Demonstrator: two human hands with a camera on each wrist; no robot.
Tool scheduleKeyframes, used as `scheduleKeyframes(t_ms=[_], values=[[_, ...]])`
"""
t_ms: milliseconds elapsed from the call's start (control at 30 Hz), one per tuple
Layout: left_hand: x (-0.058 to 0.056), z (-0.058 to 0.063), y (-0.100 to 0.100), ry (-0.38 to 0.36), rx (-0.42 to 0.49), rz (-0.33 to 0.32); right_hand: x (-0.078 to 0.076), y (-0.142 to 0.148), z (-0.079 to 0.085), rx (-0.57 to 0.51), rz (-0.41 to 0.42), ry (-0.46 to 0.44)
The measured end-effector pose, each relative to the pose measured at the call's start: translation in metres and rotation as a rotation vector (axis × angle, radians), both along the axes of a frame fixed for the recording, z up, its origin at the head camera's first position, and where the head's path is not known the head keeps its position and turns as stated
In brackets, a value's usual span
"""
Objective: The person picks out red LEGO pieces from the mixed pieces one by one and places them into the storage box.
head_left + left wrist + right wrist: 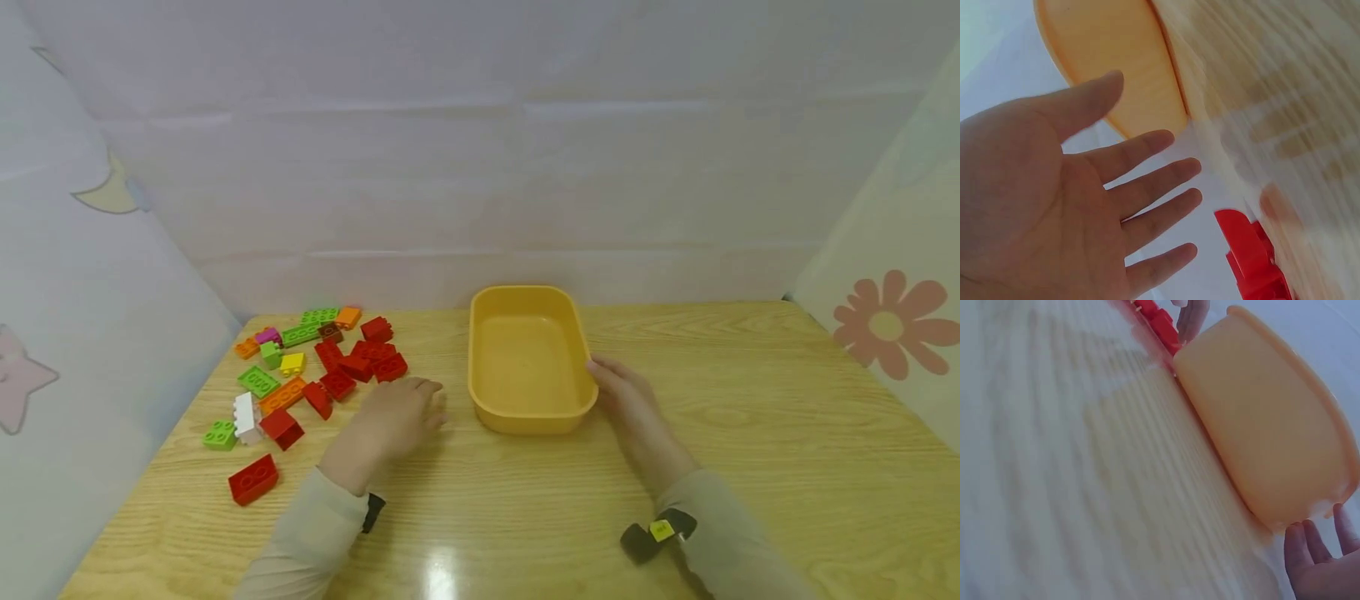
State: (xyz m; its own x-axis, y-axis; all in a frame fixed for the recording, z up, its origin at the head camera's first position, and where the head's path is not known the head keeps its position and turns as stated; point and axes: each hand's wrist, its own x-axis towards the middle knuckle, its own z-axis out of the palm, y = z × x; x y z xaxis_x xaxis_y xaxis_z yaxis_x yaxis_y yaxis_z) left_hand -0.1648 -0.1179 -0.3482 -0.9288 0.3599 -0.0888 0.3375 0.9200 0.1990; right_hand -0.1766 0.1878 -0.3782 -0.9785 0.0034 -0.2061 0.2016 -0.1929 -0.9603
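A yellow plastic bin (pixel 531 421), open at the top, stands on the table near the back wall, with nothing in it. My right hand (pixel 630 400) touches its right side; in the right wrist view the fingertips (pixel 1295 540) meet the outer wall (pixel 1260 425) close to the rim. Left of the bin, my left hand (pixel 401 414) hovers over the table with nothing in it. Its fingers (pixel 1147 181) are spread and nearly straight in the left wrist view, palm showing. Just beyond that hand lie several red toy building bricks (pixel 355 367).
More loose bricks cover the table's left side: a white one (pixel 246 418), an orange one (pixel 282 397), a yellow one (pixel 292 364), and green ones (pixel 258 382). One red brick (pixel 253 479) lies nearer the front. White cloth walls (pixel 517 183) enclose the wooden table (pixel 750 400).
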Motion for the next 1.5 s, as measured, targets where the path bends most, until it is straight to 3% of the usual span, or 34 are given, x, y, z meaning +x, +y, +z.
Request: scheduleKeyframes(t_ms=[267, 467, 600, 867, 1500], values=[[-0.01, 0.006, -0.019, -0.004, 0.037, 0.049, 0.002, -0.01, -0.013, 0.029, -0.002, 0.078], [-0.021, 0.01, -0.041, 0.015, 0.069, 0.11, 0.002, -0.005, -0.019, -0.061, 0.005, 0.136], [-0.026, 0.006, -0.051, 0.067, 0.067, 0.125, 0.001, -0.004, -0.021, -0.082, -0.002, 0.153], [-0.032, -0.011, -0.051, 0.085, 0.043, 0.091, -0.001, -0.005, -0.021, -0.087, -0.003, 0.154], [-0.033, -0.01, -0.047, 0.175, -0.039, 0.035, 0.005, -0.009, -0.023, -0.038, -0.016, 0.18]])
